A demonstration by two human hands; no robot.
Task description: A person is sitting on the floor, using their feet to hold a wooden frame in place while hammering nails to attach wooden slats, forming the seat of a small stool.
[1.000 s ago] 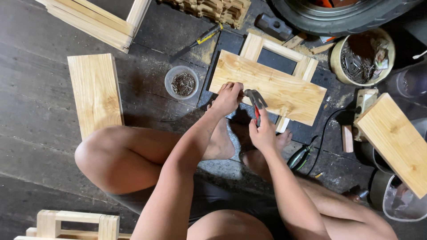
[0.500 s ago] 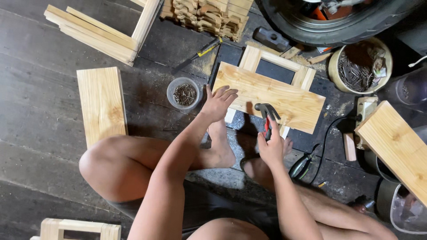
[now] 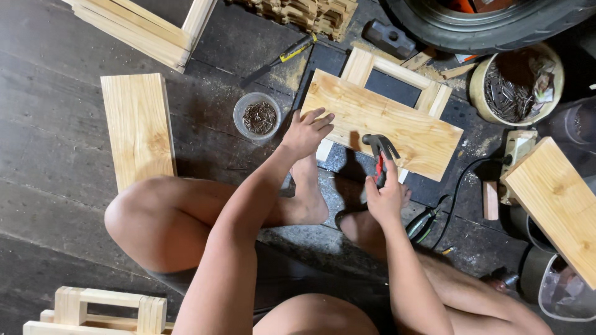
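The left hand (image 3: pixel 306 131) lies flat, fingers spread, on the near-left corner of the pine board (image 3: pixel 382 123), which rests across a small wooden frame (image 3: pixel 397 77) on the dark floor; the right hand (image 3: pixel 385 197) is closed around a claw hammer (image 3: pixel 380 155), its head over the board's near edge; a clear cup of nails (image 3: pixel 257 116) sits just left of the board.

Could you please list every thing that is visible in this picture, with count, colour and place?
wooden board on frame: 1, pale, centre
loose boards: 2, pale, left and right
hammer: 1, dark head, red grip, in right hand
clear cup of nails: 1, beside left hand
tub of nails: 1, cream, upper right
screwdriver: 1, yellow and black, top
tyre: 1, black, top right
wooden frames: 2, top left, bottom left
left hand: pressing board
right hand: gripping hammer
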